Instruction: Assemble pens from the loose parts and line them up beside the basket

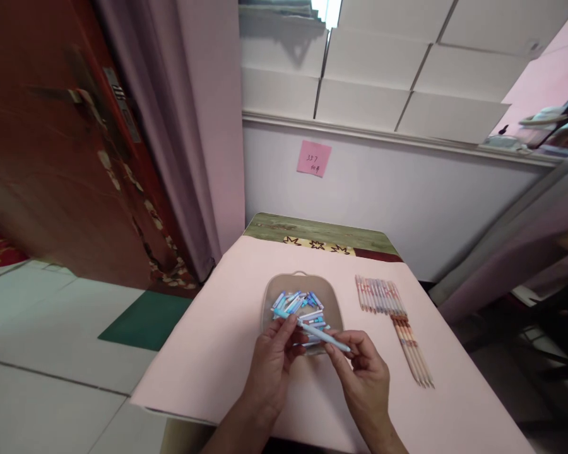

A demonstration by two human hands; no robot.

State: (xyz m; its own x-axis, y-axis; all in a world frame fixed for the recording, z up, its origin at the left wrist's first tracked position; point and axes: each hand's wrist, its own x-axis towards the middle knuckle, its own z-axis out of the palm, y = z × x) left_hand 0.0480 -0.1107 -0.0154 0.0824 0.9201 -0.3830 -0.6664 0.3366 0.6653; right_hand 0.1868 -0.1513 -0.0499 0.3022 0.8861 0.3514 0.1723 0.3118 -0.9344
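Note:
A light blue pen (pixel 324 335) is held slantwise over the near part of a beige tray (pixel 269 291). My left hand (pixel 275 353) pinches its upper left end between thumb and fingers. At its lower right end, my right hand (pixel 362 369) grips it with thumb and fingertips. Inside the tray lie several blue, white and purple pen parts (pixel 316 300), loosely heaped; the pen and my hands hide some of them.
To the right on the pink-covered table (pixel 208 353) lies a row of clear pens (pixel 378 295). Nearer me is a bundle of cream-coloured pens (pixel 413 353). A pink note (pixel 313 158) sticks to the wall behind. On the left stands a brown door (pixel 66 157).

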